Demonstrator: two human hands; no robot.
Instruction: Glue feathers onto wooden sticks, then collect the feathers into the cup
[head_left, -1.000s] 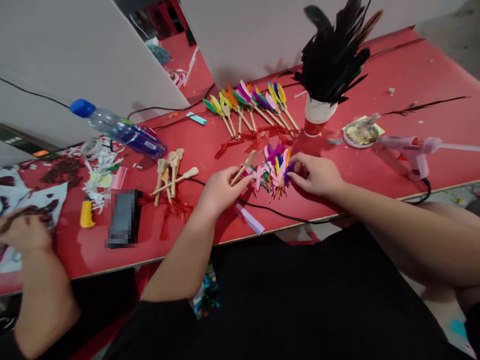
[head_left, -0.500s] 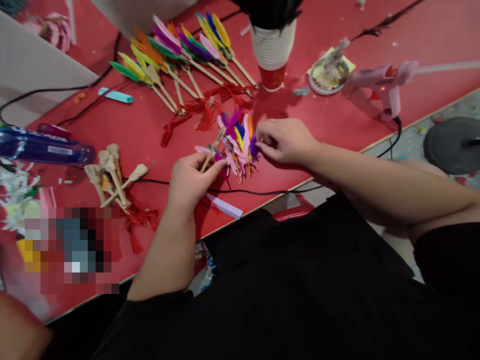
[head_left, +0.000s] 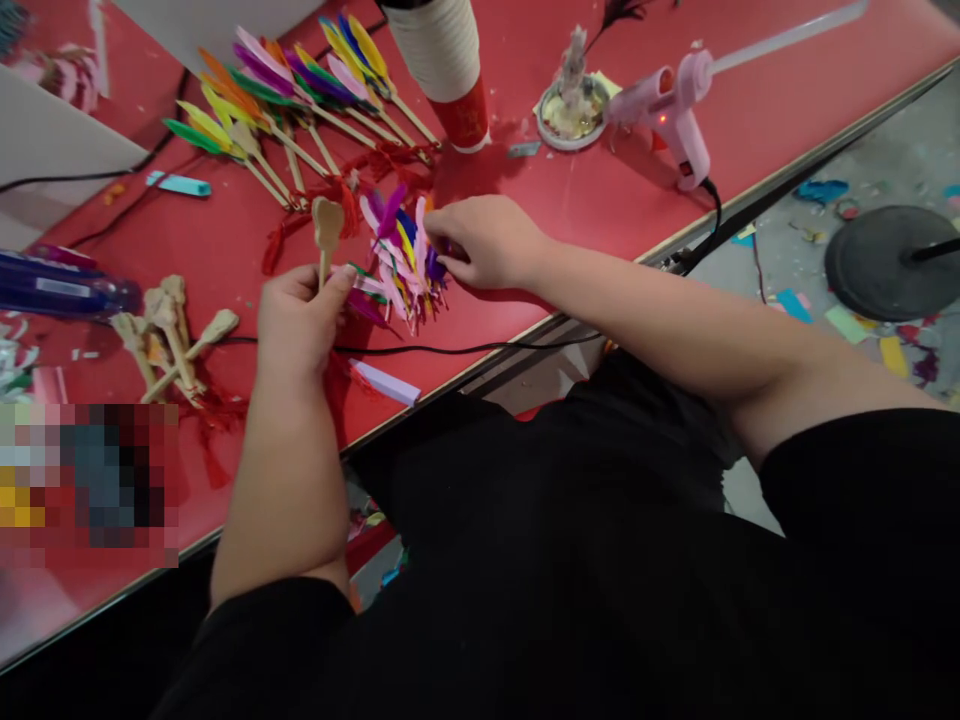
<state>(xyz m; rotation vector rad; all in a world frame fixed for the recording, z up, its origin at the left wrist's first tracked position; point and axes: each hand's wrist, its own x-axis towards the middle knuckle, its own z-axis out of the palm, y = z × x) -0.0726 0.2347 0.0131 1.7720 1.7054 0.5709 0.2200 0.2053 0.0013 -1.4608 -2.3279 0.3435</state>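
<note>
Wooden stick [head_left: 328, 226] pinched in left hand [head_left: 297, 312]; right hand [head_left: 491, 243] curled at feathers [head_left: 406, 258].

Broad-ended stick [head_left: 328, 226] near piled colourful feathers [head_left: 405, 262]

Over here the red table [head_left: 795, 90] carries a row of feathered sticks [head_left: 337, 121], a heap of small bright feathers [head_left: 405, 258], some crossed pale sticks [head_left: 169, 315], stacked paper cups [head_left: 450, 75], a lilac strip [head_left: 386, 382], and a pink glue gun [head_left: 679, 110] beside a round dish [head_left: 574, 112].
</note>
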